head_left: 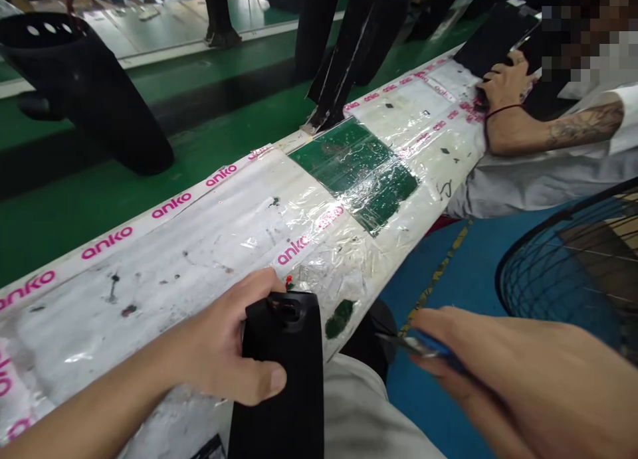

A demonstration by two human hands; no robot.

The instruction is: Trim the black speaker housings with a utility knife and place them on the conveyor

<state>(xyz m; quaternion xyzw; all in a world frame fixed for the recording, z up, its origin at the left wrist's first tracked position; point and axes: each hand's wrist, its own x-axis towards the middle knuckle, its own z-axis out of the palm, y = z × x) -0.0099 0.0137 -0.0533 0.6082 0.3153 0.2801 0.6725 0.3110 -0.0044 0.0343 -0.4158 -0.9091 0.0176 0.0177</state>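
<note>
My left hand (234,353) is wrapped around the upper end of a long black plastic housing (279,392), with the thumb across its face. A recessed opening shows at the housing's top end; its lower end runs out of the picture. To the right, my right hand (488,366) is closed around a small blue-handled metal tool (431,346). Its thin pointed tip is directed left toward the housing, apart from it. Motion blur keeps me from telling the tool's exact kind.
A workbench (164,266) covered in taped white sheeting runs diagonally. Behind it, a green conveyor belt (199,100) carries black housings (100,93). At right sit a co-worker's arm (548,127) and a black mesh fan guard (563,266). A dark item (212,449) lies at the bottom edge.
</note>
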